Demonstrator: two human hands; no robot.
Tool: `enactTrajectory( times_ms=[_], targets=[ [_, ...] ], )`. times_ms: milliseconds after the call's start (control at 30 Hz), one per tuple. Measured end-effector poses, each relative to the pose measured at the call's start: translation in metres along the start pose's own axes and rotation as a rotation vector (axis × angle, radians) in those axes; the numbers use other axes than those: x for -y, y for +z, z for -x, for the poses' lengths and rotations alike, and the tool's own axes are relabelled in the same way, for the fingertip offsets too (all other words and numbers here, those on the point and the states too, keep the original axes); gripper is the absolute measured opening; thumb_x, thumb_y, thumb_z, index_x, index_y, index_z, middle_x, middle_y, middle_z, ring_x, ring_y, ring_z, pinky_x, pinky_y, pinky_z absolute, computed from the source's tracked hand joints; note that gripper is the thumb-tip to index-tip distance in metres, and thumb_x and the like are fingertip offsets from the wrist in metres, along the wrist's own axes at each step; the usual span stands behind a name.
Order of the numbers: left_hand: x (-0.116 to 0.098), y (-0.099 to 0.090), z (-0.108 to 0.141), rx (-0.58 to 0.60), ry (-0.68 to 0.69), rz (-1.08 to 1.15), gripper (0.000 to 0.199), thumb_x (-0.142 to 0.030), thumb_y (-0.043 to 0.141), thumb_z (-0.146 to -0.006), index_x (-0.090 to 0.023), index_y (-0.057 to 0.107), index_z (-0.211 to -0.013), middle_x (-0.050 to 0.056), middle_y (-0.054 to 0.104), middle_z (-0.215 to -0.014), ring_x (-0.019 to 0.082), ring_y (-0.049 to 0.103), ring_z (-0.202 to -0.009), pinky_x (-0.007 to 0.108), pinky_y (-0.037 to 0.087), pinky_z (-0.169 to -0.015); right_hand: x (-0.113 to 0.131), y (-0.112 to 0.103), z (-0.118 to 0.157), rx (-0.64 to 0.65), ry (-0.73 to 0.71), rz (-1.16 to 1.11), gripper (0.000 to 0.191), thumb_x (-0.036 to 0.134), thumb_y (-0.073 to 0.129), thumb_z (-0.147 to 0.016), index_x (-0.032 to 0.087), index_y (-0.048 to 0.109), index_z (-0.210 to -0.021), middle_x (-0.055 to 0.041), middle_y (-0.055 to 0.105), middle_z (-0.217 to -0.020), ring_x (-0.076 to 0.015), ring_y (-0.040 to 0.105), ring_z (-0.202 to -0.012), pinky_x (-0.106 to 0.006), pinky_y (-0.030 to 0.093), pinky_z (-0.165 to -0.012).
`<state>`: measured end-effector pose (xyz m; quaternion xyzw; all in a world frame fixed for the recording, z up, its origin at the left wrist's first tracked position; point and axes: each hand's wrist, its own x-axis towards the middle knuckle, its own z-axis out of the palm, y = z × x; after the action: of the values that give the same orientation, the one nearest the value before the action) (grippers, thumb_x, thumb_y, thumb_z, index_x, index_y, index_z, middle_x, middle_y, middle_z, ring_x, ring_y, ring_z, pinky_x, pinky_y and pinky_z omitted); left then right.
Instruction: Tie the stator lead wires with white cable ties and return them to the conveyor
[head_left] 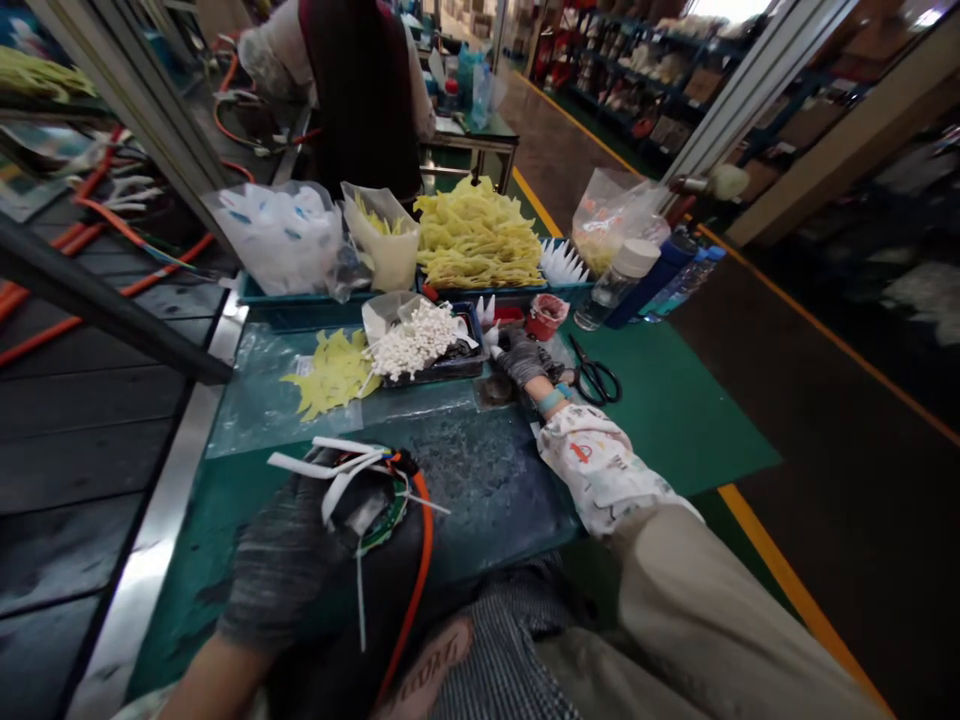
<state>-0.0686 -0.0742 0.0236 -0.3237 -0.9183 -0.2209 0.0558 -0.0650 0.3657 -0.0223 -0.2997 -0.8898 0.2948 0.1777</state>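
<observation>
My left hand [277,570], in a grey knitted glove, grips a round wired part [379,505] with a green rim, low at the bench's near edge. White-sleeved wires [337,462] stick out of its top, and thin white ties hang from it. An orange cable [424,560] runs from it down toward my lap. My right hand [525,360], gloved too, reaches forward to the small containers, beside white pointed nozzles [487,318] and a red tub [546,315]. Its fingertips are dark and partly hidden, so any hold is unclear. Black-handled scissors [596,378] lie just right of it.
White cotton-tipped sticks [420,338] fill a black tray beside yellow leaf-shaped pieces [334,370]. Behind are a yellow stack [480,235], a white bag [277,235] and a clear jar [619,285]. A metal rail [161,520] edges the bench's left. A person [360,100] stands beyond.
</observation>
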Motion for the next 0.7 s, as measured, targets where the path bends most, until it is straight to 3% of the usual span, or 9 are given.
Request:
enactTrajectory(
  times_ms=[100,233,333,433,567,700],
  targets=[
    [-0.004,-0.003,-0.002,0.005,-0.039,0.081,0.061,-0.066,0.056,-0.102,-0.024,0.075,-0.141,0.016,0.085,-0.137,0.042,0.084,-0.124,0.057,0.069,-0.108,0.000,-0.001,0.004,0.064,0.002,0.063,0.021,0.022,0.080,-0.097,0.019,0.082,-0.118,-0.0140,0.087,-0.126,-0.0336,0.083,-0.119,-0.049,0.065,-0.116],
    [-0.011,-0.008,-0.006,-0.019,-0.039,0.050,0.056,-0.066,0.055,-0.101,-0.028,0.081,-0.132,0.012,0.089,-0.125,0.039,0.087,-0.112,0.052,0.072,-0.099,-0.003,-0.024,0.002,0.109,-0.030,0.106,0.041,0.009,0.080,-0.090,0.019,0.086,-0.130,-0.0121,0.088,-0.130,-0.0326,0.083,-0.125,-0.045,0.064,-0.120],
    [-0.014,-0.011,-0.008,0.001,-0.071,0.026,0.058,-0.065,0.054,-0.100,-0.025,0.083,-0.130,0.014,0.090,-0.120,0.040,0.088,-0.100,0.052,0.074,-0.089,-0.003,-0.049,-0.014,0.077,-0.052,0.115,0.048,0.008,0.073,-0.092,0.019,0.084,-0.137,-0.0100,0.086,-0.137,-0.0301,0.081,-0.131,-0.042,0.060,-0.125],
    [-0.014,-0.012,-0.009,0.001,-0.069,0.110,0.057,-0.064,0.056,-0.100,-0.025,0.083,-0.130,0.013,0.090,-0.125,0.038,0.088,-0.113,0.050,0.073,-0.098,0.004,-0.059,-0.040,0.035,-0.066,0.107,0.045,0.015,0.068,-0.098,0.017,0.082,-0.141,-0.0115,0.082,-0.147,-0.0290,0.077,-0.138,-0.042,0.057,-0.128],
    [-0.012,-0.010,-0.006,0.013,-0.085,0.080,0.058,-0.064,0.058,-0.099,-0.027,0.079,-0.137,0.013,0.089,-0.126,0.042,0.086,-0.118,0.057,0.071,-0.105,0.021,-0.046,-0.070,0.018,-0.069,0.086,0.027,0.031,0.075,-0.101,0.013,0.085,-0.118,-0.0158,0.087,-0.132,-0.0307,0.080,-0.126,-0.044,0.059,-0.121],
    [-0.014,-0.008,-0.005,0.015,-0.129,0.022,0.065,-0.061,0.052,-0.098,-0.020,0.076,-0.143,0.023,0.087,-0.130,0.050,0.084,-0.122,0.066,0.069,-0.104,0.028,-0.037,-0.080,-0.044,-0.094,0.033,0.029,0.047,0.076,-0.101,0.018,0.082,-0.100,-0.0120,0.089,-0.107,-0.0303,0.081,-0.113,-0.044,0.061,-0.114]
  ],
)
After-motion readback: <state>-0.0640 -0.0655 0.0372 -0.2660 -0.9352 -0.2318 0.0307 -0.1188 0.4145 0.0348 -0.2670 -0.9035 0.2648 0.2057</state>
